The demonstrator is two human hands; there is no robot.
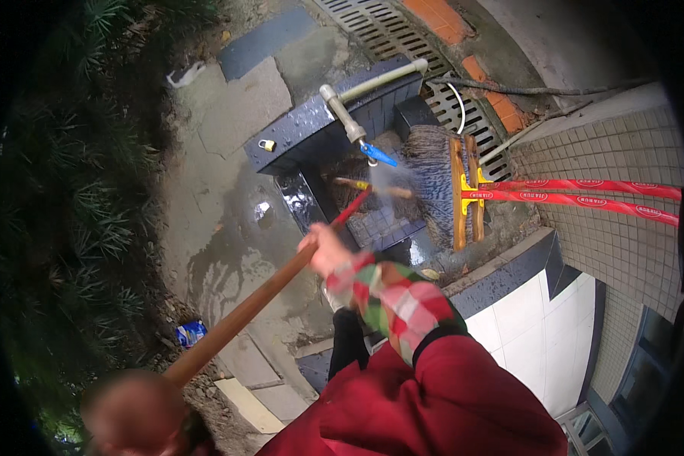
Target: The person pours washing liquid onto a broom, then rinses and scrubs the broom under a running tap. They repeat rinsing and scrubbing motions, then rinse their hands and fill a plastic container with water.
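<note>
My right hand point(326, 251) is wrapped around the lower part of a long mop handle point(251, 308), brown wood with a red section near the head. At the lower left my left hand point(134, 407), blurred, is closed at the handle's upper end. The mop head point(399, 192), a wooden clamp bar with a yellow joint and grey-brown strands, lies in a dark tiled basin point(296, 196). Water point(383, 179) sprays onto it from a tap with a blue lever point(379, 154). Spray and motion blur hide part of the strands.
Two mops with red handles point(575, 196) rest at the basin's right side, heads down. A brass padlock point(267, 145) sits on the basin ledge. Beyond is a slotted drain grate point(376, 28). Plants point(80, 228) line the left; a tiled wall point(604, 148) stands right. The paving point(228, 262) is wet.
</note>
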